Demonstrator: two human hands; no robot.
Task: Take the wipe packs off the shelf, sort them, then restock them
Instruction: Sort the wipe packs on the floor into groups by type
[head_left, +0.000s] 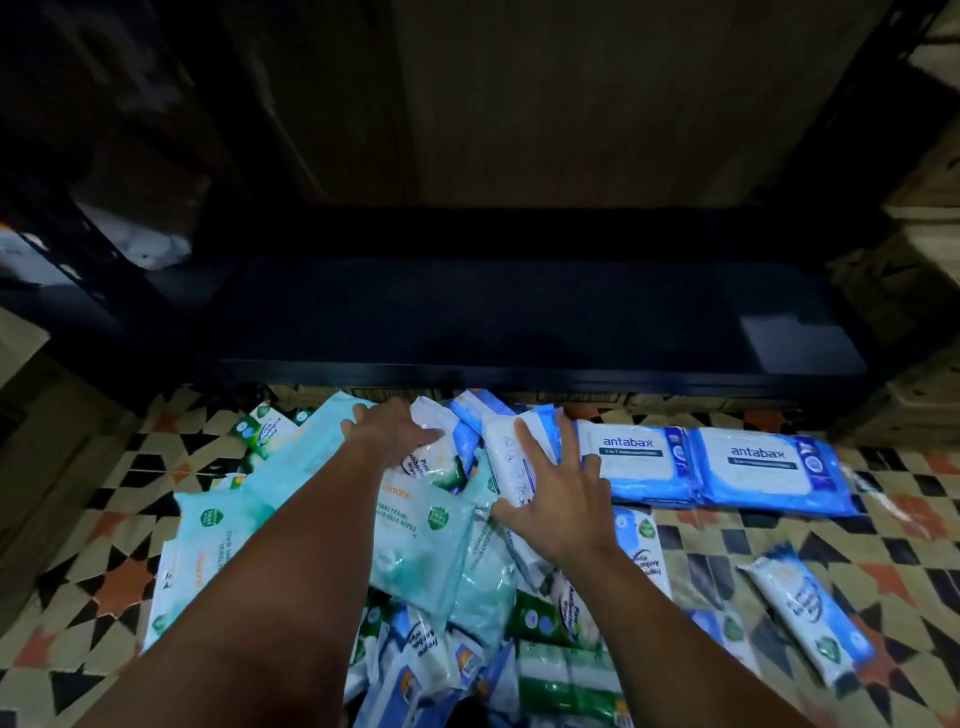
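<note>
Patterned floor tiles (727, 566) in cream, black and orange stars spread under everything, and a dark metal shelf (519, 322) stands at twelve o'clock with its low board bare but for a pale patch at its right end.

Soft plastic wipe packs lie heaped on the floor from the centre down to six o'clock (too many and too overlapped to count). Two blue-and-white flat packs (691, 462) lie side by side at two o'clock, each reading "antabax" on a white label; the smaller print beneath is not legible. One blue-and-white pack (810, 623) lies alone at four o'clock, well apart from the heap, its writing blurred. In the heap, several pale mint-green packs (415, 545) sit on top, one showing "ANTIBACTERIAL" and "FREE WIPES" in part; green-and-white packs at nine and six o'clock read "Antibacterial Wipes".

Both hands reach into the far edge of the heap, just before the shelf. The left hand (389, 431) lies on a mint pack and a white pack, fingers curled over them; whether it grips cannot be told. The right hand (556, 493) is spread wide, fingers straight, resting on a white-backed blue pack (511, 457) that lies just beside the two "antabax" packs.
</note>
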